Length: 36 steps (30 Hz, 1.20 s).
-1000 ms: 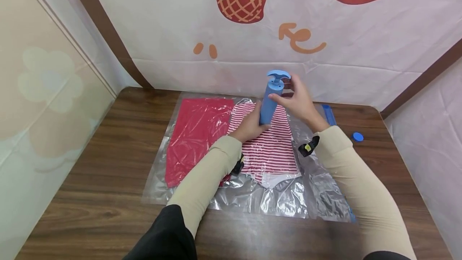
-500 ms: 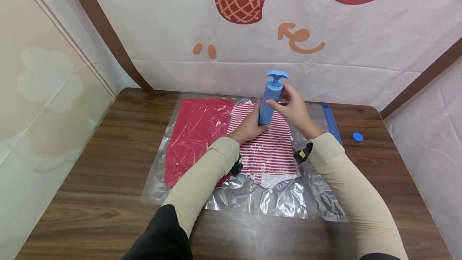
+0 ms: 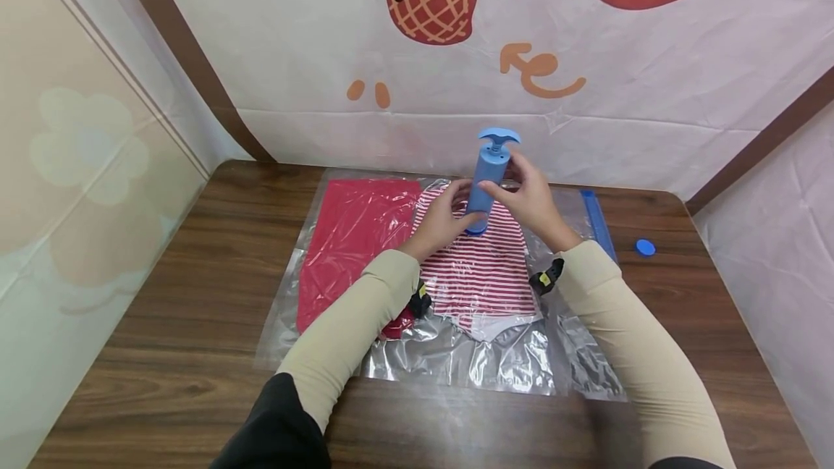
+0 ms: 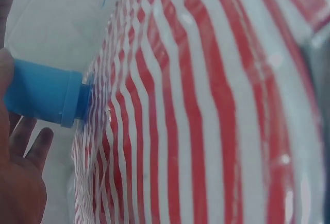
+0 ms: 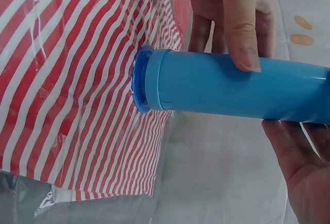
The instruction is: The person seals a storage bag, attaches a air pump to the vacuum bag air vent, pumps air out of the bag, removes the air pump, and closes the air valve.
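A blue hand pump point(image 3: 485, 179) with a T-shaped handle stands on a blue valve point(image 5: 140, 80) of the clear vacuum bag point(image 3: 449, 375). Its lower end meets the valve. My right hand point(image 3: 534, 197) holds the barrel's upper part, thumb in front and fingers behind. Near the barrel's lower part is my left hand point(image 3: 446, 219), its fingers loosely spread. In the right wrist view the left thumb lies over the barrel; other left fingers stand off it in the left wrist view. Beneath the plastic lie a red garment point(image 3: 358, 244) and a red-and-white striped garment point(image 3: 485, 281).
A round blue cap point(image 3: 645, 247) lies on the wooden table point(image 3: 163, 295) at the right. Beside the bag's right edge is a blue strip point(image 3: 598, 223). A printed cloth wall point(image 3: 274, 42) rises behind the table.
My left hand has loosened from the barrel and shifted slightly left, uncovering the pump's lower end. Earlier, my right hand moved down and left onto the barrel. The pump shifted slightly left.
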{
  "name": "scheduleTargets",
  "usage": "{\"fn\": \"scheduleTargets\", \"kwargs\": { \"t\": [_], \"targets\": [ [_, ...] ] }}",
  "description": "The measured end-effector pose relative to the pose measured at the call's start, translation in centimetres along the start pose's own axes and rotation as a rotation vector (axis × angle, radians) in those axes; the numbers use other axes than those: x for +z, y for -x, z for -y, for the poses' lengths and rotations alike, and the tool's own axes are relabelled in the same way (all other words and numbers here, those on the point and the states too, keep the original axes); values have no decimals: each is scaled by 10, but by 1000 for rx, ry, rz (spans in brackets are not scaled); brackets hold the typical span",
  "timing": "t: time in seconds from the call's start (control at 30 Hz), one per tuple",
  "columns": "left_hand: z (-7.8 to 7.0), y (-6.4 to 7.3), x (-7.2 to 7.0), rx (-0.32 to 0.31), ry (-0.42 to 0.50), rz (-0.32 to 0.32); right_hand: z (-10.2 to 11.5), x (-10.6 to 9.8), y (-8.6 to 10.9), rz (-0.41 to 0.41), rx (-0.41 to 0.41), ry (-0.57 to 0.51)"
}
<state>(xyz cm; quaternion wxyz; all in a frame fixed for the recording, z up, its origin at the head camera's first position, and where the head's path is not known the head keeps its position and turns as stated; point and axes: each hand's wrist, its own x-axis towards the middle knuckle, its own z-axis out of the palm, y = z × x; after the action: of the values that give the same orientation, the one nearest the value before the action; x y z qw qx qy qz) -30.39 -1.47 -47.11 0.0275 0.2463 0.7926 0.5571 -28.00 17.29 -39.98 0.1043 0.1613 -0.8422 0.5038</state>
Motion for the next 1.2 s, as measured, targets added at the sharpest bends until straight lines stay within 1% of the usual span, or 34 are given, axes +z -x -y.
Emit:
{"fn": "scheduleTargets", "kwargs": {
  "t": [0.23,0.43,0.47,0.57,0.7,0.83,0.9,0.97,1.07,1.2],
  "targets": [
    [1,-1,3,8,1,-16,2,1,1,-5,-3,-17],
    [0,-1,6,11,2,-55,32,-2,11,15,-8,-15],
    [-1,-1,7,12,-2,-62,35,-3,12,19,-10,-18],
    [-2,0,9,15,-13,-83,36,-5,12,31,-9,-21],
    [-3,1,12,16,-21,-105,30,-6,10,59,15,-36],
    [-2,3,12,8,-24,-114,11,-5,3,94,43,-48],
    [-2,3,12,6,-25,-112,3,-4,0,97,48,-63],
    [-3,3,11,2,-24,-103,0,-3,0,73,47,-87],
    [-3,3,11,-7,-25,-92,1,0,1,2,41,-115],
    [-6,3,12,-28,-26,-86,5,5,6,-88,24,-108]
  ]
}}
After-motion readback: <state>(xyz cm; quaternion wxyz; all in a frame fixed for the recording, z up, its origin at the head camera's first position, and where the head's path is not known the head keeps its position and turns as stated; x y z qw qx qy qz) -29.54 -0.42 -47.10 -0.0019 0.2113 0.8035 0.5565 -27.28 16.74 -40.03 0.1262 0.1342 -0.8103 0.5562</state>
